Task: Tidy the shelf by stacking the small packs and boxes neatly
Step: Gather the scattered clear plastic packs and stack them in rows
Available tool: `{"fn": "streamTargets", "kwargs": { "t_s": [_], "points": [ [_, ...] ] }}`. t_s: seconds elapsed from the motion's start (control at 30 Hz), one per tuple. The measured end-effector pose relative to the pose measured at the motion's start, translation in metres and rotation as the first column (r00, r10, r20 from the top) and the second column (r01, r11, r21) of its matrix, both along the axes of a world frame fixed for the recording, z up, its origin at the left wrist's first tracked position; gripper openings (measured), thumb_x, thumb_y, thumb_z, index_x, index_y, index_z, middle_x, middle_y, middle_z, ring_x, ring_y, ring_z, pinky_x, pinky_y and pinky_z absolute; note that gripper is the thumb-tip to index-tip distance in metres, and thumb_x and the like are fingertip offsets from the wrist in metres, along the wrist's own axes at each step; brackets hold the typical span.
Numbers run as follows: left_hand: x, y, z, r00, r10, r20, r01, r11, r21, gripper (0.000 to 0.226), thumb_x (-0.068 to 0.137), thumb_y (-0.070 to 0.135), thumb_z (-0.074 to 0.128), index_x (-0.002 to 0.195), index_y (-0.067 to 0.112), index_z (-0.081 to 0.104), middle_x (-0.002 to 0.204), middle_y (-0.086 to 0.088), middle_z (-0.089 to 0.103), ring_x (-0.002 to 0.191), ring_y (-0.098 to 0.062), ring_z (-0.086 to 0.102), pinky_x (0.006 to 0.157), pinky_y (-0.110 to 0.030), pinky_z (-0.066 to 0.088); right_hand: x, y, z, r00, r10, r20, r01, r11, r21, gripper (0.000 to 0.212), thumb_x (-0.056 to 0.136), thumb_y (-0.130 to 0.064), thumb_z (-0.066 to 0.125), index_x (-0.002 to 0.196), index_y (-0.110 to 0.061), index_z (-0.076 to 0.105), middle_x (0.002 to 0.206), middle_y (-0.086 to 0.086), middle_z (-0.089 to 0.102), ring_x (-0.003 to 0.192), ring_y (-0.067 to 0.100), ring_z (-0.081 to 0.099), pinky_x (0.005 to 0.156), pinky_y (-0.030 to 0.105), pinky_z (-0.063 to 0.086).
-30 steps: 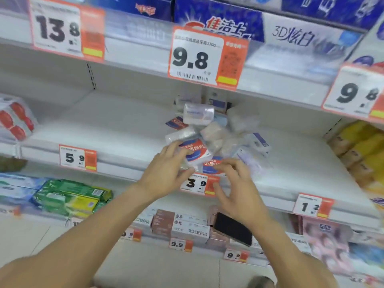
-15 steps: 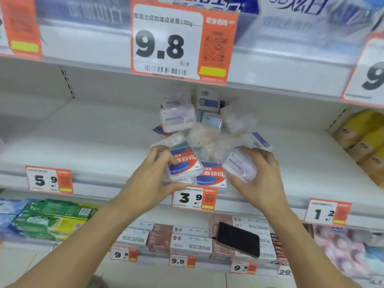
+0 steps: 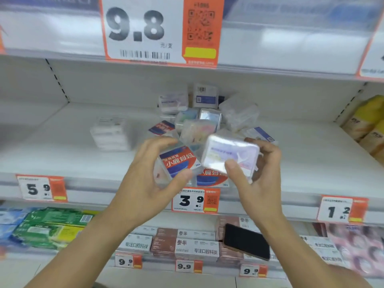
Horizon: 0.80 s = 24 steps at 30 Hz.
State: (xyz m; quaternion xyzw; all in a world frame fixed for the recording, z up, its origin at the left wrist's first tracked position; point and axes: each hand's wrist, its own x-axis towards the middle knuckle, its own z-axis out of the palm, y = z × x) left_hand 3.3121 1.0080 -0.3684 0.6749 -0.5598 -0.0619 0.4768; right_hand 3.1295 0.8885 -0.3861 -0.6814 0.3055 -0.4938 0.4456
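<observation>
A loose heap of small clear packs and boxes (image 3: 207,119) lies in the middle of the white shelf (image 3: 311,159). My left hand (image 3: 149,183) grips a clear box with a red and blue label (image 3: 179,161) at the heap's front. My right hand (image 3: 257,183) holds a clear box with a pale purple label (image 3: 226,154), lifted and tilted just right of the other box. Another red and blue box (image 3: 212,177) lies on the shelf edge under them. A blurred white pack (image 3: 111,133) stands alone to the left.
A 9.8 price tag (image 3: 160,30) hangs from the shelf above, close over the heap. A 3.9 tag (image 3: 195,199) is below my hands. Yellow packs (image 3: 367,125) fill the right end. On the lower shelf lie boxes (image 3: 187,244), green packs (image 3: 52,227) and a black phone (image 3: 246,241).
The camera has moved closer to the shelf. My right hand has lifted the purple-label box up and toward the left hand. My left hand keeps its hold on the red and blue box.
</observation>
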Motion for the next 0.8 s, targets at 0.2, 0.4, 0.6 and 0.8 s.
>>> {"fn": "streamTargets", "kwargs": {
  "t_s": [0.2,0.4,0.6,0.8],
  "points": [
    [-0.015,0.001,0.006,0.907,-0.227,-0.355,0.227,0.973,-0.043,0.054,0.083,0.040,0.071,0.132,0.038,0.049,0.128,0.017,0.058,0.115,-0.007,0.059,0.091,-0.021,0.050,0.032,0.021,-0.004,0.990,0.144,0.000,-0.143,0.986,-0.089,0.056,0.087,-0.071,0.049,0.123,-0.029,0.051,0.122,0.008,0.059,0.109,0.023,0.063,0.085,0.043,0.054],
    [0.004,0.005,0.011,0.769,-0.110,-0.630,0.040,0.991,-0.124,0.034,0.081,0.036,0.075,0.110,0.020,0.065,0.105,0.002,0.073,0.097,-0.016,0.069,0.078,-0.030,0.057,0.040,0.015,-0.001,0.959,0.262,0.104,-0.263,0.965,-0.006,0.060,0.096,-0.063,0.037,0.142,-0.025,0.047,0.144,-0.002,0.051,0.129,0.026,0.054,0.101,0.053,0.047],
    [0.038,0.018,0.013,0.583,-0.027,-0.812,-0.208,0.961,-0.181,0.042,0.083,0.034,0.064,0.116,0.008,0.060,0.109,-0.005,0.072,0.107,-0.025,0.067,0.084,-0.044,0.057,0.045,0.025,0.009,0.987,0.118,0.112,-0.125,0.990,0.057,0.022,0.098,-0.018,0.059,0.118,-0.020,0.052,0.108,-0.020,0.066,0.095,0.018,0.069,0.082,0.047,0.058],
    [0.084,0.054,0.019,0.831,0.382,-0.403,-0.475,0.865,-0.160,0.037,0.076,0.029,0.079,0.108,0.021,0.062,0.105,0.010,0.069,0.094,-0.001,0.067,0.079,-0.016,0.054,0.069,0.039,0.021,0.983,0.159,-0.095,-0.173,0.970,-0.173,0.028,0.087,-0.003,0.067,0.102,-0.026,0.059,0.099,-0.004,0.065,0.090,0.015,0.066,0.073,0.019,0.051]
  ]
}}
